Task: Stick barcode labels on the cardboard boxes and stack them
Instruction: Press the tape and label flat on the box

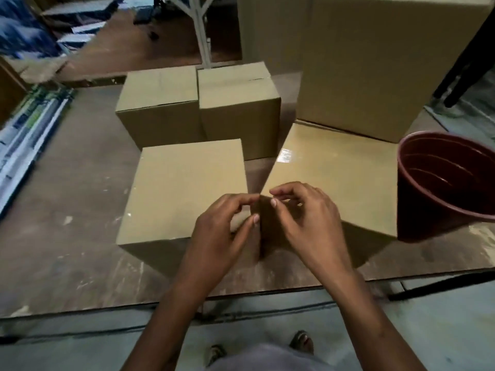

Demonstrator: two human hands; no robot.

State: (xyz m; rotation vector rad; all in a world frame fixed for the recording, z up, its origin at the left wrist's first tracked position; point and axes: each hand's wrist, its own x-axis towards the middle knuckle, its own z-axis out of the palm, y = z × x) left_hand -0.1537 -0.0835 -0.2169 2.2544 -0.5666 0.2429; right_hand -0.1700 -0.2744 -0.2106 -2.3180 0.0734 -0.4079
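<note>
A scuffed brown worktop (80, 210) carries several closed cardboard boxes. Two near boxes sit side by side: the left near box (184, 188) and the right near box (340, 180), whose top has a glossy strip of tape (286, 156). Behind them stand two more small boxes (198, 103) and a tall carton (380, 62). A maroon bucket (450, 183) at the right shows nothing inside. The left hand (222, 234) and right hand (308, 218) meet over the gap, fingers curled and pinching together; no barcode label can be made out between them.
</note>
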